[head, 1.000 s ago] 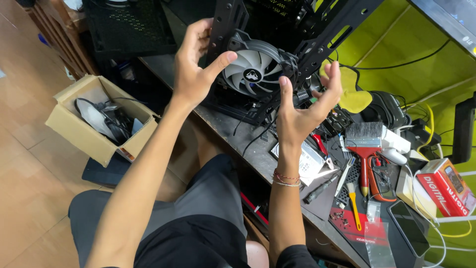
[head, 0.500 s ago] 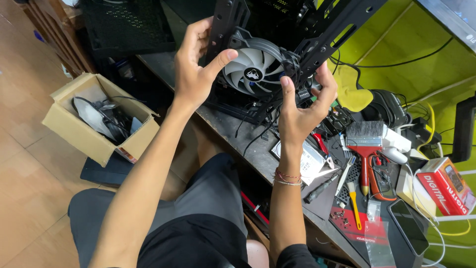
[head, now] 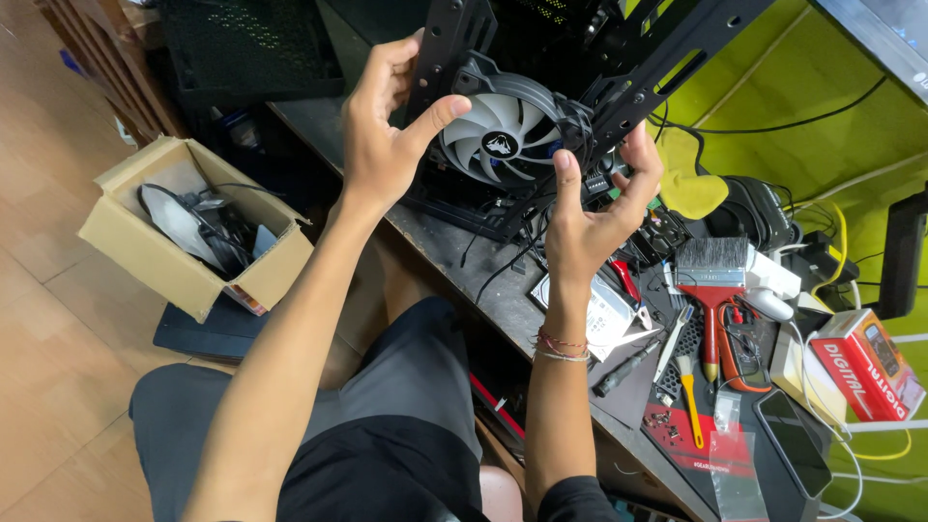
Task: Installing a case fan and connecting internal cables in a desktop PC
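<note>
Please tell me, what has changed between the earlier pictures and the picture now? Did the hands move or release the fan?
Very little changed. The left hand shifted slightly on the black frame, its thumb now resting at the rim of the white-bladed fan. The right hand stays cupped at the fan's lower right side. Nothing was released. The cardboard box, the red-handled brush and the other tools stayed where they were.

On the floor at left we see an open brown cardboard box [head: 193,246]. At the worktop's right edge lies a red and white rectangular carton [head: 865,362], a dark-screened phone [head: 793,443] near it, beside a clear plastic bag [head: 730,462].
</note>
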